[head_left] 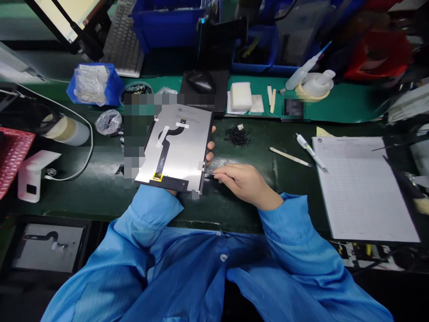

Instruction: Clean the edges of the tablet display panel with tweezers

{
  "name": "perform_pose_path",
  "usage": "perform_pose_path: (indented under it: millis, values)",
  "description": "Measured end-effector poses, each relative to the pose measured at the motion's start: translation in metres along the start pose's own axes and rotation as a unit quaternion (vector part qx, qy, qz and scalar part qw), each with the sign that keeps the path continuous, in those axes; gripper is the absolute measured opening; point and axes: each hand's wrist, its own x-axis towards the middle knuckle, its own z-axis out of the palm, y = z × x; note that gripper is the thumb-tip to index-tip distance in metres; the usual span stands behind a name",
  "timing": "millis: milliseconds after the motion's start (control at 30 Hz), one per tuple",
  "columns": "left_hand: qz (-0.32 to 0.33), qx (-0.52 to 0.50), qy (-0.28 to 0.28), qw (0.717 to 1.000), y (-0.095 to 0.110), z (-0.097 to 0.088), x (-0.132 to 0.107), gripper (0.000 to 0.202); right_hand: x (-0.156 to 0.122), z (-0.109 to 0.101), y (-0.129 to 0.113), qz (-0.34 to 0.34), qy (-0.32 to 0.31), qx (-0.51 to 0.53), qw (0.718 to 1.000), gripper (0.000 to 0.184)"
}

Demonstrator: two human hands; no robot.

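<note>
A tablet display panel (182,150) lies tilted over the bench, its silver back facing up, with a black flex cable (164,154) and white tape pieces on it. My left hand (210,151) supports it from beneath; only the fingertips show, curled round its right edge. Pinched between the fingers of my right hand (248,183) is a thin metal tool (210,173). The tool's tip meets the panel's lower right edge, near a small tape tab; most of its handle is hidden in the hand.
Black scraps (237,136) lie right of the panel. Further right are a thin stick (290,156), a pen (311,152) and a printed sheet (365,192). White sponge (240,96), mouse (200,82) and blue bins (170,27) stand behind. Another panel (50,255) sits lower left.
</note>
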Motion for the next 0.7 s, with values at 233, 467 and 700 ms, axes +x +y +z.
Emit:
perform_pose_path:
  millis: [233, 467, 700]
  values:
    - [0.012, 0.018, -0.029, 0.999, -0.003, 0.001, -0.003, 0.087, 0.001, -0.001, -0.005, 0.067, 0.026, 0.054, 0.996, 0.019]
    - [0.021, 0.050, 0.004, 0.999, 0.006, 0.012, -0.002, 0.088, -0.002, 0.005, -0.001, 0.173, 0.079, 0.104, 0.976, 0.022]
    - [-0.001, 0.059, -0.021, 0.998, 0.015, -0.002, 0.005, 0.088, -0.001, 0.005, 0.000, 0.203, 0.096, 0.124, 0.967, 0.027]
